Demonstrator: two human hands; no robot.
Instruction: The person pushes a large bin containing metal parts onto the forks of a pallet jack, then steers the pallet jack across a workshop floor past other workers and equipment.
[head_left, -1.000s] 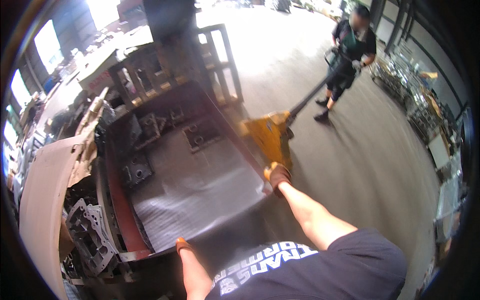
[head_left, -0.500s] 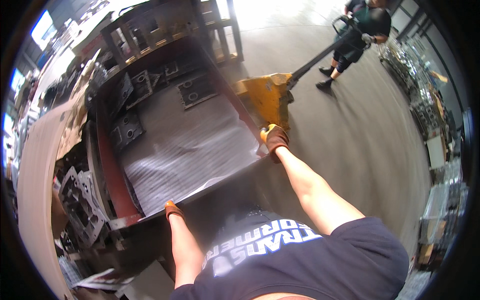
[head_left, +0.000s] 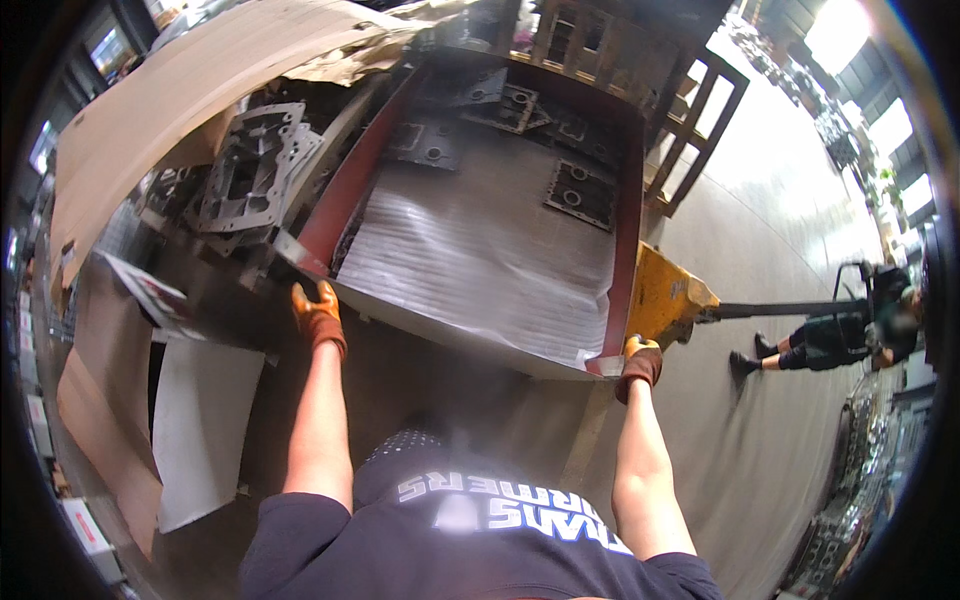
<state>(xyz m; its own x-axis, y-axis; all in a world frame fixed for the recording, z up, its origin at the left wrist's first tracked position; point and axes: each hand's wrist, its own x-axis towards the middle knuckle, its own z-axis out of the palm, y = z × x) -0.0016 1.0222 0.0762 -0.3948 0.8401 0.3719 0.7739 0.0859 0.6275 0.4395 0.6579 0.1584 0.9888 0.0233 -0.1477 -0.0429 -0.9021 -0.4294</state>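
Glossy grey workshop floor (head_left: 800, 230), bright windows (head_left: 835, 25)

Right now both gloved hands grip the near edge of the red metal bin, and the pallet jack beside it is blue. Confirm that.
Not quite. The head view shows the pallet jack is yellow, not blue. The left hand and right hand, both gloved, do grip the near edge of the red metal bin.

Open sheet (head_left: 480, 250) between red rails (head_left: 345, 195)

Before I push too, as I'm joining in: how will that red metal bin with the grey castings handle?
Probably heavy: the red metal bin holds grey metal castings. Likely stiff, being steel-walled. The left hand and right hand grip its near corners, gloved, so edges may be sharp.
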